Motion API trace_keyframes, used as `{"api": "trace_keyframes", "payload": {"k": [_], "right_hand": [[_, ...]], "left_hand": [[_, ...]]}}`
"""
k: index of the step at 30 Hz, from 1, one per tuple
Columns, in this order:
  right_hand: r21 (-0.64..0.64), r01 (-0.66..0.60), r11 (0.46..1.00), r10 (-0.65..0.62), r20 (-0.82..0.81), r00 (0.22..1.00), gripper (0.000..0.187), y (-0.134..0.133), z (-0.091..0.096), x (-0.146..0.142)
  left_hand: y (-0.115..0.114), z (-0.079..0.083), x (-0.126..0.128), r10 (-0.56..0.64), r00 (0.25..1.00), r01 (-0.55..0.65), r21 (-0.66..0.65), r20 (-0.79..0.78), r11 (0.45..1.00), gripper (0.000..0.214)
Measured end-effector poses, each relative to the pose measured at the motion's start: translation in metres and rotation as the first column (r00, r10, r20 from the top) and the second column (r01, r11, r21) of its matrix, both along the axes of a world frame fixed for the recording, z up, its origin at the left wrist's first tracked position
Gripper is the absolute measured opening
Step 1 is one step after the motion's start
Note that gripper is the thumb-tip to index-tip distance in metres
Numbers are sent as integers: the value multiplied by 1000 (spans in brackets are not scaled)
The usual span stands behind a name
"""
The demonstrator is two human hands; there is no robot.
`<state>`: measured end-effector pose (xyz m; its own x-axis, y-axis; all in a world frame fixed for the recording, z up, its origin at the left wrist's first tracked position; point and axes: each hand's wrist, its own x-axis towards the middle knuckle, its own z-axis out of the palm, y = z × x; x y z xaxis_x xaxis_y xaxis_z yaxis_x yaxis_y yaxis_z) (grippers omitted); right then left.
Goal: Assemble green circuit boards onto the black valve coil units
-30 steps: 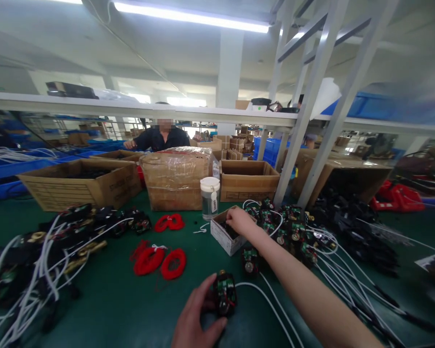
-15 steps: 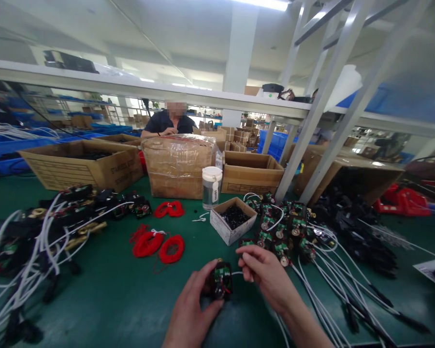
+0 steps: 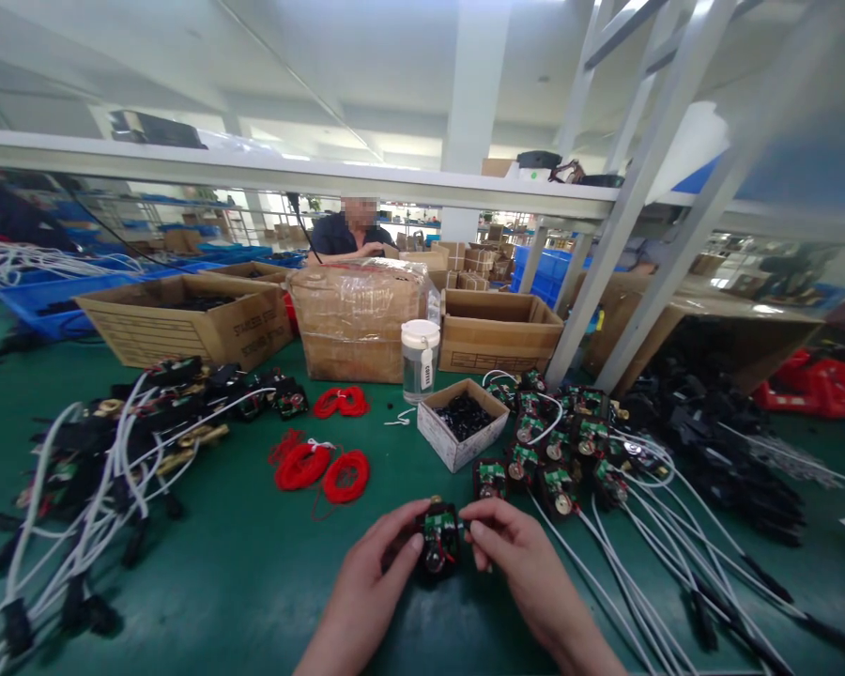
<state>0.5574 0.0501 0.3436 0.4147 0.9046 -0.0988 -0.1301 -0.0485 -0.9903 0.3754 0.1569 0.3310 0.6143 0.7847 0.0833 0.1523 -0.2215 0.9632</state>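
Observation:
My left hand (image 3: pixel 376 573) and my right hand (image 3: pixel 511 554) meet low in the middle, both closed around a small black unit with a green circuit board (image 3: pixel 437 546) held just above the green table (image 3: pixel 239 601). The right fingers pinch at the unit's right side; what they pinch is too small to make out. Just beyond stands a small open cardboard box of black parts (image 3: pixel 463 422).
Similar units with white cables (image 3: pixel 577 451) lie to the right, more at the left (image 3: pixel 133 432). Red wire coils (image 3: pixel 324 468), a white-lidded jar (image 3: pixel 421 361) and large cartons (image 3: pixel 356 319) sit further back. A person sits behind the cartons (image 3: pixel 352 235).
My right hand came back from the small box of black parts and joined my left hand on the unit. The view tilted down slightly.

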Motion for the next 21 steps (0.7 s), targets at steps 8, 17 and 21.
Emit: {"api": "trace_keyframes", "payload": {"k": [8, 17, 21], "right_hand": [[-10, -9, 1000, 8, -51, 999, 34, 2, -4, -8], [-29, 20, 999, -19, 49, 999, 37, 0, -8, -17], [-12, 2, 1000, 1, 254, 967, 26, -2, -9, -18]], "left_hand": [[0, -2, 3, 15, 1000, -15, 27, -14, 1000, 36], [-1, 4, 0, 12, 995, 0, 127, -99, 992, 38], [-2, 5, 0, 14, 997, -3, 130, -81, 991, 40]]}}
